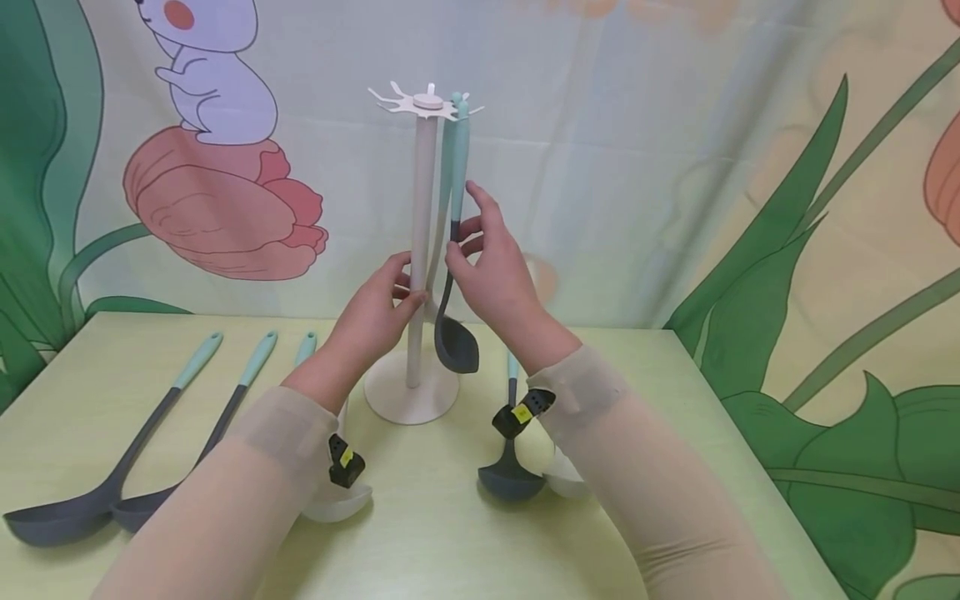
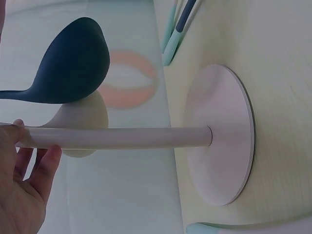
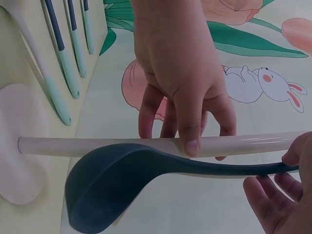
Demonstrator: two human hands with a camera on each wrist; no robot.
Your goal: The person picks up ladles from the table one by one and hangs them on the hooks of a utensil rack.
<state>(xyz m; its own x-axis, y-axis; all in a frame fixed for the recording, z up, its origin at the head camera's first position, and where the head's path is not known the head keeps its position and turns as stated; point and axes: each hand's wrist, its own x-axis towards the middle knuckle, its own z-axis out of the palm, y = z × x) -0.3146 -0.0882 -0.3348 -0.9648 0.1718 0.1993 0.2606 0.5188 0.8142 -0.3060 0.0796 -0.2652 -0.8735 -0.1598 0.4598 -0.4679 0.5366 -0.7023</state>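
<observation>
Utensil stand [image 1: 422, 208]: stood upright on the desk [image 1: 420, 542], its pole joined to a round base [image 1: 390, 402] and topped by a pronged holder [image 1: 428, 102].
Left hand [image 1: 375, 315]: wrapped around the pole above the base, thumb and fingers clamped on it from opposite sides.
Right hand [image 1: 497, 265]: raised beside the pole, thumb and fingers clamped on the dark ladle.
Dark ladle [image 1: 457, 346]: held upright, bowl down, its mint handle reaching the prongs — whether it is hooked there cannot be told.
Pale ladle [image 2: 88, 114]: hung just behind, bowl down, partly covered by the pole and the dark bowl.
Desk, left: two grey ladles [image 1: 63, 521] are laid side by side; a white ladle [image 1: 337, 505] is partly hidden by the left sleeve [image 1: 247, 475].
Desk, right: a black ladle [image 1: 512, 483] is laid beside a cream ladle [image 1: 566, 478] — the latter mostly covered by the right sleeve [image 1: 660, 492].
Backdrop [image 1: 600, 208]: printed with flowers and a rabbit.
</observation>
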